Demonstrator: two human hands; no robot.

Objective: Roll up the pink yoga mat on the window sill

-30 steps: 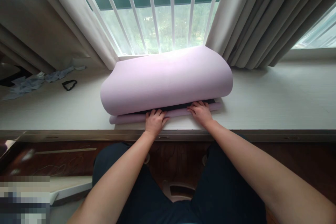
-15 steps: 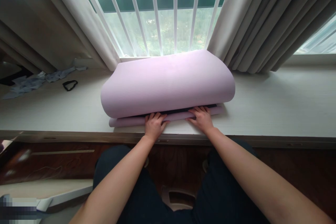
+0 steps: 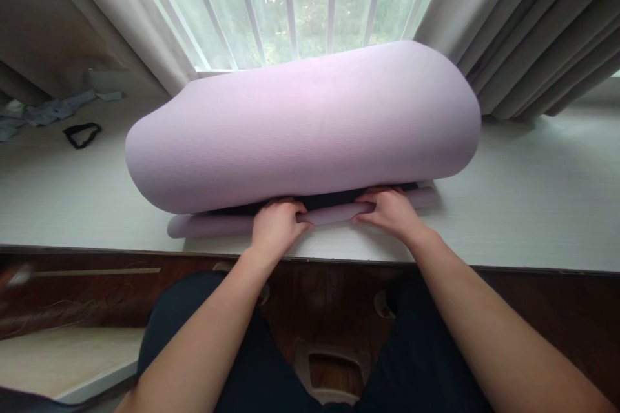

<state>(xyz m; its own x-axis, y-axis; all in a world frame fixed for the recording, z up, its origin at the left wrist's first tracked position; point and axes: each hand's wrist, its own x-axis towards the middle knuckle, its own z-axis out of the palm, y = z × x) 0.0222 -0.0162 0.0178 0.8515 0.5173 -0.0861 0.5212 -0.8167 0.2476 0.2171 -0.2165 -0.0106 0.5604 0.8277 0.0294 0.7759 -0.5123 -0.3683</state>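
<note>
A pale pink mat [image 3: 310, 122], which looks like a yoga mat with a dark underside, lies on the window ledge. Most of it curves up in a large loose bulge, while its near edge is curled into a thin roll. My left hand [image 3: 278, 226] is closed around this roll left of its middle, thumb on the near side. Farther right, my right hand [image 3: 390, 210] grips the same roll, also with the thumb in front. Fingertips of both hands are partly hidden in the gap beneath the bulge.
The white window ledge [image 3: 542, 200] runs across the view. On its left lie a black band [image 3: 82, 135] and crumpled greyish cloth or paper [image 3: 58, 110]. Grey curtains [image 3: 523, 32] flank the barred window [image 3: 310, 6]. Below, a light-coloured stool [image 3: 334, 393] stands between my legs.
The view has moved closer and lower, so the mat appears larger. Both hands keep their hold on the rolled edge, with the fingers now further around it.
</note>
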